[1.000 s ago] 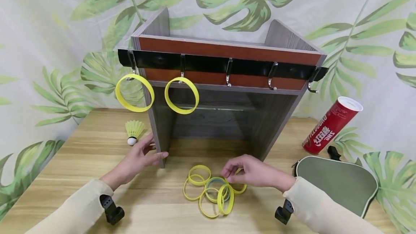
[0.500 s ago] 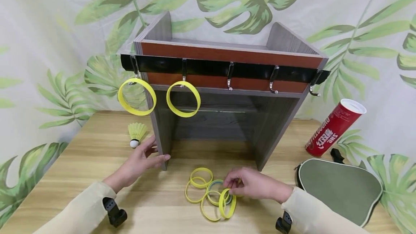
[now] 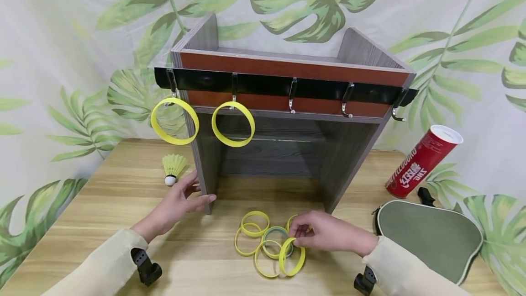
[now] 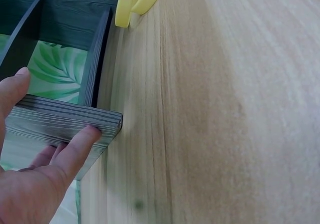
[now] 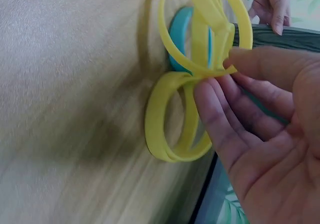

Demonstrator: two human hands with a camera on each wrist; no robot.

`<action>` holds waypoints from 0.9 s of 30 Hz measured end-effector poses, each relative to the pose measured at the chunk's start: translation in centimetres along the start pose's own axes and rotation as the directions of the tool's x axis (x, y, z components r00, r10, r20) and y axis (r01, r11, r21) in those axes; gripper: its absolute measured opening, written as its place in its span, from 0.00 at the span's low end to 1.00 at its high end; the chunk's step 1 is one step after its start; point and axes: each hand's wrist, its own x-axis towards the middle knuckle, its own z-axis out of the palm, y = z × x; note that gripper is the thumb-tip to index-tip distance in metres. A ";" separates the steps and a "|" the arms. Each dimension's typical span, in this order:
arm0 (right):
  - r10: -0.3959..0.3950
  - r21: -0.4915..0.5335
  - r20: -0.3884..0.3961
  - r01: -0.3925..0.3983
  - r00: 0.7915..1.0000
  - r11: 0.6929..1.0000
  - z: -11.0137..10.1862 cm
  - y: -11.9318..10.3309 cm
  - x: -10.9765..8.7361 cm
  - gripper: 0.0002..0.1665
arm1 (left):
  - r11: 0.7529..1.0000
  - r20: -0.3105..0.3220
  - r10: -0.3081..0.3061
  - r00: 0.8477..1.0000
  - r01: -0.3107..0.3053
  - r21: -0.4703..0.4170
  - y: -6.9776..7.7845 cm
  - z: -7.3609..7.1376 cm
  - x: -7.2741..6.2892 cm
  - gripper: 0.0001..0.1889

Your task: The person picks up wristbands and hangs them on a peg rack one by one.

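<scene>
My right hand pinches a yellow ring by its upper rim, between thumb and fingers in the right wrist view. That ring stands upright at the right of a pile: several yellow rings and a blue-green ring on the table. My left hand grips the foot of the grey wooden shelf's left side panel, thumb on one face and fingers on the other. Two yellow rings hang from the two leftmost hooks, a left ring and a right ring; the other hooks are bare.
A yellow shuttlecock lies left of the shelf. On the right, a red tube with a white lid stands behind a green zip case. The wood-grain table meets a leaf-print cloth behind.
The right hand has gone from the rings on the pile's right side to the upright yellow ring, gripped it and shifted it slightly right. The left hand stays on the panel.
</scene>
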 end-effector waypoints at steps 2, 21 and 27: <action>0.004 0.015 0.024 -0.005 1.000 1.000 -0.2 0.0 -0.3 0.02 | 1.000 0.001 -0.001 1.000 0.001 -0.001 -0.1 0.0 0.0 0.41; -0.044 0.459 0.122 -0.017 0.992 0.888 -1.9 -1.2 -0.7 0.15 | 1.000 0.001 0.001 1.000 -0.001 0.018 0.0 -0.2 -0.1 0.40; -0.109 0.508 -0.112 0.152 0.988 0.848 -3.4 -2.8 -0.1 0.12 | 1.000 0.004 0.002 1.000 -0.002 0.021 -0.1 -0.2 0.0 0.39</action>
